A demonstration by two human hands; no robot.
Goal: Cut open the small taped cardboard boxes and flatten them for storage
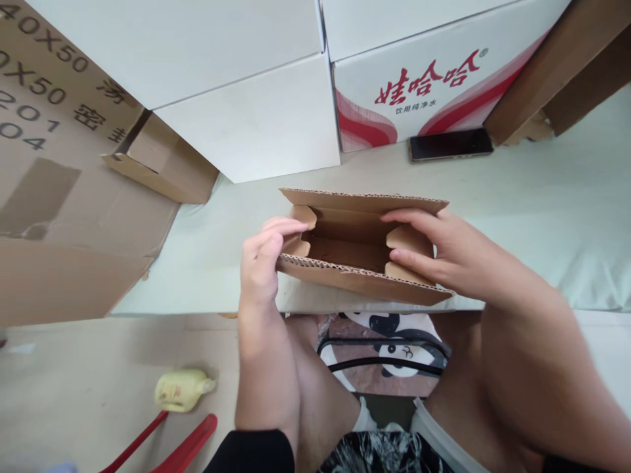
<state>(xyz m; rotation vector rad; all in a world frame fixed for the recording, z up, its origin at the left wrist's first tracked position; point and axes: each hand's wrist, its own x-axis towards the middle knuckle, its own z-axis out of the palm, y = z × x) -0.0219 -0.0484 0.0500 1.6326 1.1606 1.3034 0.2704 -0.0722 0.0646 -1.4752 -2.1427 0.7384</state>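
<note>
Pale green table (pixel 542 197), white cartons (pixel 246 118), beige floor (pixel 98 368)

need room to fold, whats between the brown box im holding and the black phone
Only bare pale-green tabletop lies between the brown box and the phone; the head view shows nothing resting on that stretch.

Small box (pixel 362 263): brown corrugated cardboard, matt. Phone (pixel 450 144): glossy black glass. Table (pixel 542 217): smooth, pale.

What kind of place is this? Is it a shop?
Probably a packing or storage corner. Plain white cartons and a large brown printed carton crowd a pale green table, and the left hand and right hand are on a small brown corrugated cardboard box, flaps open.
</note>
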